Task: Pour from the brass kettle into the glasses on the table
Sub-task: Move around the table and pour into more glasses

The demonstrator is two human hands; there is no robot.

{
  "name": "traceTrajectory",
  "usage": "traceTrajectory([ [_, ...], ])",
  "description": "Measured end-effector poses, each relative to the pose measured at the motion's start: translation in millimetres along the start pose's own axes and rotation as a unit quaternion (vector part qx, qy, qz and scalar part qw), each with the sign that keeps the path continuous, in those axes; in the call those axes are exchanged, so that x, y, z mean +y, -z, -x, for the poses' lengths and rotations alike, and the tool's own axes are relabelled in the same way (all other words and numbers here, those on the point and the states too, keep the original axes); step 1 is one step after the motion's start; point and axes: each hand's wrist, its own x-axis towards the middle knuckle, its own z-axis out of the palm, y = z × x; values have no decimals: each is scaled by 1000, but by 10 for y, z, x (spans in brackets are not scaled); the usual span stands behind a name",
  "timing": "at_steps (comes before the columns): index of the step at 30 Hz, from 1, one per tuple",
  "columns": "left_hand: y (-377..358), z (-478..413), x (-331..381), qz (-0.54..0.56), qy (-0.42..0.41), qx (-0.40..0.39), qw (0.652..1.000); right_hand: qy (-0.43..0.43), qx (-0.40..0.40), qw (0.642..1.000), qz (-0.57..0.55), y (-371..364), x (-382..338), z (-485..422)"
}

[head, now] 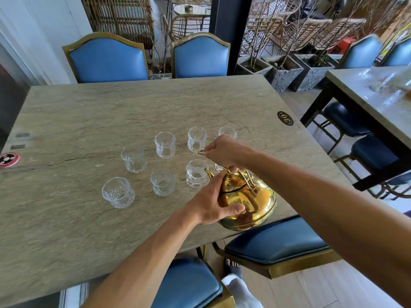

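Left hand (211,203), right hand (224,153) hold kettle (262,201); spout (208,172) maybe touching glass (195,175).

Blue chairs (106,61), stone planters (287,72), rattan seats (295,32), oval number plaque (285,118)

Gripping the handle above the brass kettle (246,201) with the right hand (224,154); cupping the kettle's left side with the left hand (211,203); spout tip just beside the closest glass (196,173); beyond and left of the kettle, more glasses (165,145) upright on the table (66,121).
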Motion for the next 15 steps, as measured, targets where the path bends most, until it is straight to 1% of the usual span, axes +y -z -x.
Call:
traceTrajectory([
  [5,-14,-22,-24,0,-2,16,1000,15,8,999,-46,24,38,38],
  [8,-3,-39,2,-23,-4,30,999,28,18,997,-70,55,70,76],
  [15,50,-115,77,-81,-16,29,996,31,39,992,-114,169,149,151],
])
